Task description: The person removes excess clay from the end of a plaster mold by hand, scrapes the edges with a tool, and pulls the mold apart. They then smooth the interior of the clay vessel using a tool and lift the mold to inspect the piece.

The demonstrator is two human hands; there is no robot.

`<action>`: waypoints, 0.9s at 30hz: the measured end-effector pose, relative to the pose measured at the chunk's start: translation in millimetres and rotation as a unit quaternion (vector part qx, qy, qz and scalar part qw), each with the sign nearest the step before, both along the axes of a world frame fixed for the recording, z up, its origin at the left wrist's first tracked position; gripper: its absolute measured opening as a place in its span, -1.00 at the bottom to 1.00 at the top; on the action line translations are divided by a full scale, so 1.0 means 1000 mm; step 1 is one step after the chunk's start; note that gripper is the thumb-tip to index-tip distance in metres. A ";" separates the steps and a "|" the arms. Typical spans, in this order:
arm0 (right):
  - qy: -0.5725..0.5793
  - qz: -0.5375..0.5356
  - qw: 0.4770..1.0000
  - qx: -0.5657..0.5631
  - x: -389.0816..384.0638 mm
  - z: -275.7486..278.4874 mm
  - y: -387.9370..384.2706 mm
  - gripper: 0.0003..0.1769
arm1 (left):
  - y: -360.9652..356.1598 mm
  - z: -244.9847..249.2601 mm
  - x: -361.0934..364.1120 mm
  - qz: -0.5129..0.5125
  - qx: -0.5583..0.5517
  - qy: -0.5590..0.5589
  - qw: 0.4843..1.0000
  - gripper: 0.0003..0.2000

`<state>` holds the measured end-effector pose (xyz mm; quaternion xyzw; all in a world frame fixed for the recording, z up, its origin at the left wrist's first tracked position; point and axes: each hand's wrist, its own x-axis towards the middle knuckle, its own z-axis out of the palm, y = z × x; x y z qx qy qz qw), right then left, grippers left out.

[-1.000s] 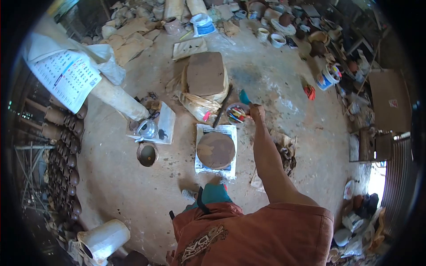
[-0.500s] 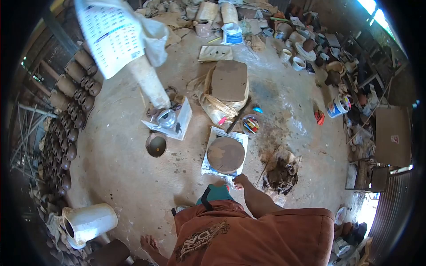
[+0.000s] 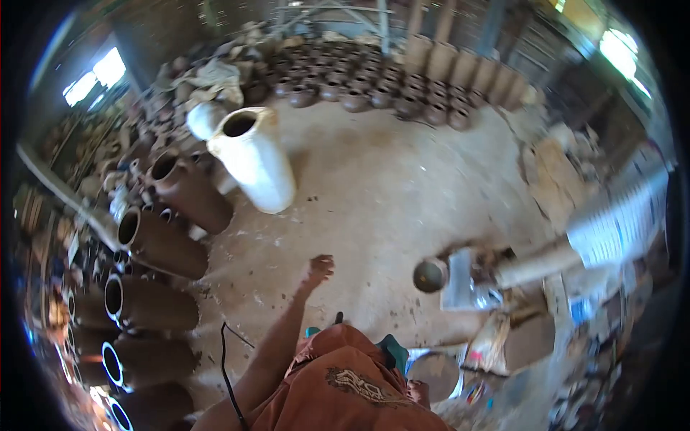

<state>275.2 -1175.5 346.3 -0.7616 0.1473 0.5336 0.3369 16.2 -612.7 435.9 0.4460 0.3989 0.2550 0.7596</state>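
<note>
My left hand (image 3: 321, 269) reaches out in front of my body above the bare floor, with nothing in it and its fingers loosely apart. Low at my other side, my right hand (image 3: 418, 392) is partly hidden by my shirt and blurred. Close to it lies a round, flat brown slab (image 3: 435, 373) on a sheet of printed paper (image 3: 461, 352). Ahead on the left, nearest in line with my left hand, a tall pale cylindrical vessel (image 3: 262, 169) with a dark mouth stands on the floor.
Several tall dark clay cylinders (image 3: 162, 248) line the left side. Rows of small round pots (image 3: 354, 99) stand at the back. To the right are a round container (image 3: 430, 275), a white board (image 3: 457, 284), a post with a printed sheet (image 3: 619, 208) and a large clay block (image 3: 530, 343).
My view has swung left, so the slab and clay block now sit lower right and the pots are ahead. My left hand has risen forward from low beside me.
</note>
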 end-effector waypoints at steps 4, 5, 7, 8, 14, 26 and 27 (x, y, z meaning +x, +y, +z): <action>-0.147 0.247 0.955 0.077 0.047 -0.035 0.113 -0.73 | 0.010 0.006 -0.018 0.094 -0.023 0.092 0.991 -0.55; -0.133 0.272 0.952 0.047 0.058 -0.007 0.156 -0.72 | 0.016 -0.007 -0.035 0.123 -0.051 0.089 0.987 -0.54; -0.071 0.220 0.972 0.046 0.079 0.027 0.237 -0.71 | 0.019 -0.022 -0.066 0.199 -0.093 0.101 0.970 -0.56; -0.073 0.235 0.968 0.045 0.097 0.024 0.271 -0.71 | 0.019 -0.029 -0.082 0.237 -0.130 0.114 0.956 -0.58; -0.076 0.337 0.938 0.004 0.215 0.003 0.446 -0.79 | -0.002 -0.080 -0.153 0.434 -0.247 0.226 0.836 -0.61; -0.165 0.553 0.810 0.104 0.293 0.071 0.939 -0.80 | 0.112 -0.031 -0.008 0.523 -0.341 0.215 0.751 -0.57; -0.160 0.564 0.801 0.121 0.293 0.073 0.974 -0.78 | 0.128 -0.034 0.002 0.516 -0.343 0.217 0.755 -0.57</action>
